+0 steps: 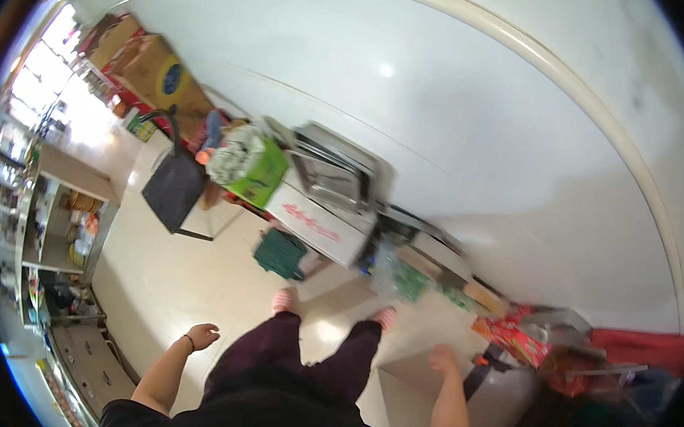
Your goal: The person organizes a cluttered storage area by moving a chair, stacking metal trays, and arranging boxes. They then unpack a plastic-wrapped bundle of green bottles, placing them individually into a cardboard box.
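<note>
The left hand (pixel 203 337) hung empty, loosely curled; the right hand (pixel 444 359), grip too blurred to tell, was near the far edge of a box (pixel 406 399), seemingly stiff, best grasped there.

Window (pixel 41 80) blown out upper left; glare on floor (pixel 330 329), wall (pixel 386 70); right hand (pixel 444 359) blurred; edges bent, rim black.

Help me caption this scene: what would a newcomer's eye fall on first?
Probably the bright green bag, in the upper middle, beside a white box with red markings. The black chair to its left would come next, dark against the pale floor. Then, low in view, the left hand, with a dark wristband, and the right hand, blurred near red packaging.
</note>
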`<state>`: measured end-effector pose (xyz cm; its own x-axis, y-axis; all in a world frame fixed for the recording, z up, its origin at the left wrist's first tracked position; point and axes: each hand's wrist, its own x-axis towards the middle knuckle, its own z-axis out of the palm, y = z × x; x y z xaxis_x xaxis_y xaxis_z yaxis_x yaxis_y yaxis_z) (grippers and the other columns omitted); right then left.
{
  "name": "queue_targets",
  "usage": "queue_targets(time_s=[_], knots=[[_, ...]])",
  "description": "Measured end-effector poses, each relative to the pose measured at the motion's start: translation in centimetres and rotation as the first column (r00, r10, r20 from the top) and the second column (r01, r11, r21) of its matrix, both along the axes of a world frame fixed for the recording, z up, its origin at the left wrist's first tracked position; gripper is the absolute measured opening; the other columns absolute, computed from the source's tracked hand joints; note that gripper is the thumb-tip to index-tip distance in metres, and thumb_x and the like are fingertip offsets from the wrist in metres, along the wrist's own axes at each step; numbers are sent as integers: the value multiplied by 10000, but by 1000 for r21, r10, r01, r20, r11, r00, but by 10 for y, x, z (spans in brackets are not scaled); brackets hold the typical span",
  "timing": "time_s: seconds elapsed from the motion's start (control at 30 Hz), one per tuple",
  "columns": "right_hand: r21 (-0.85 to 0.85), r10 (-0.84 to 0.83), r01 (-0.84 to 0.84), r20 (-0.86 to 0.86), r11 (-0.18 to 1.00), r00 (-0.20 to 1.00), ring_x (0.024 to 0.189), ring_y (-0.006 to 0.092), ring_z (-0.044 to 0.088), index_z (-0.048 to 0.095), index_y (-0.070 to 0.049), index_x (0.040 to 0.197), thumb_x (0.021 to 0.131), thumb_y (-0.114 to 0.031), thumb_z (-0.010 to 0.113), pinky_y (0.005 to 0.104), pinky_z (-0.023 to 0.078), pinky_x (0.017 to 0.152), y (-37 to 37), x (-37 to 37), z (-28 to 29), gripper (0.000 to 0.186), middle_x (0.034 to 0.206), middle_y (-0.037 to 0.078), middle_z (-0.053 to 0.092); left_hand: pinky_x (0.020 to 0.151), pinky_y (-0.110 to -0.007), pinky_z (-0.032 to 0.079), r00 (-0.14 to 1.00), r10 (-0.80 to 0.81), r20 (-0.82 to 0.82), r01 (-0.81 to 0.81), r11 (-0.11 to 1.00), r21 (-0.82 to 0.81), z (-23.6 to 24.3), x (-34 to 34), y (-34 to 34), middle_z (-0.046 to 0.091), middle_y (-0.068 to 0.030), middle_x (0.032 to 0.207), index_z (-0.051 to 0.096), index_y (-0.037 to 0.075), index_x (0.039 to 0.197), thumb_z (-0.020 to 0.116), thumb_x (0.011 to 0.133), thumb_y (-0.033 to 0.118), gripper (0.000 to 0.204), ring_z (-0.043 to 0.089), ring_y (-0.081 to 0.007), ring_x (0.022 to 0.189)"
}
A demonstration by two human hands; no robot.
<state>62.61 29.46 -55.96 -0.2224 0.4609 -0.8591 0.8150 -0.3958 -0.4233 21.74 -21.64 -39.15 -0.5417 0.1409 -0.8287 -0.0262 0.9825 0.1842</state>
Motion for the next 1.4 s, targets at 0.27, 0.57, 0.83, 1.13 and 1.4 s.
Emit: queue_targets(time_s=[0.27,0.57,0.83,1.13,1.4], knots=[[-5,445,-507,487,862,752,719,161,531,522,7,980,761,-214,549,321,438,588,-42,-67,-99,313,848,74,580,536,-268,444,852,519,-75,-422,764,488,5,-116,-74,559,-64,729,525,27,961,496,761,165,245,540,-133,640],[-215,-914,962,-400,168,70,798,235,466,410,-95,1076,766,-361,540,434,409,722,63,-288,2,428,1023,86,448,410,-274,415,887,437,150,-421,898,-127,-72,-29,-254,524,-76,598,533,16,749,458,770,178,179,529,-179,518],[-443,-860,884,-499,147,-107,822,249,486,421,-87,1054,802,-56,436,362,453,700,62,-240,-13,255,995,86,462,511,-254,441,936,323,142,-342,928,147,-33,-65,-97,554,-97,698,494,-25,956,475,785,173,262,535,-158,612],[-154,-807,987,-575,-50,-131,828,169,516,498,-31,946,866,-210,373,294,428,729,32,-83,161,232,923,38,533,528,-213,416,992,81,100,-116,904,412,-10,-105,77,571,-46,738,494,18,1016,474,761,136,281,549,-109,653],[612,-468,737,-761,-288,449,824,141,491,502,1,1012,816,-54,417,236,386,733,76,55,222,221,938,82,544,575,-254,458,964,-259,-58,264,911,316,-36,-125,61,579,-88,690,533,13,975,520,727,185,302,561,-145,612]])
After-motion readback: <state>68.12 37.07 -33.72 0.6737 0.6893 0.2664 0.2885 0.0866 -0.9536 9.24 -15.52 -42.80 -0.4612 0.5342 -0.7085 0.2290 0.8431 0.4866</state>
